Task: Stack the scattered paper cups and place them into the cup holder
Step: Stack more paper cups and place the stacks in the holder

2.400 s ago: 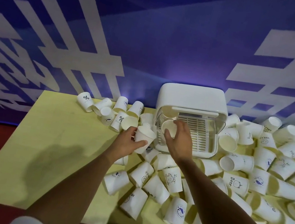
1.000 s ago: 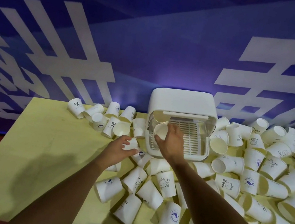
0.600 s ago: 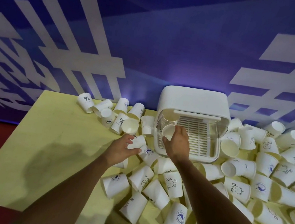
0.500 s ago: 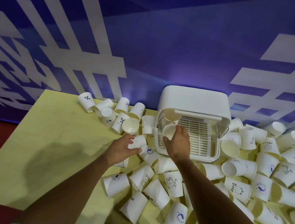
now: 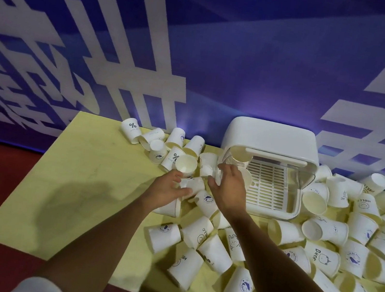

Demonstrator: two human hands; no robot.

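Left hand (image 5: 167,189) clamped round a cup (image 5: 194,184) lying on its side on the bench (image 5: 84,178), just left of the cup holder (image 5: 271,138). Right hand (image 5: 228,190) at the holder's front-left corner, fingers curled by a second cup (image 5: 207,171); gripping or only touching, can't tell. Step looks like pick-and-nest, early: loose cups (image 5: 319,256) everywhere, holder tray mostly bare. Next: align rims, nest one into the other, squeeze lightly.

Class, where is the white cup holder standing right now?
Head view: the cup holder stands at the table's far edge by the blue wall, scattered cups on both sides.
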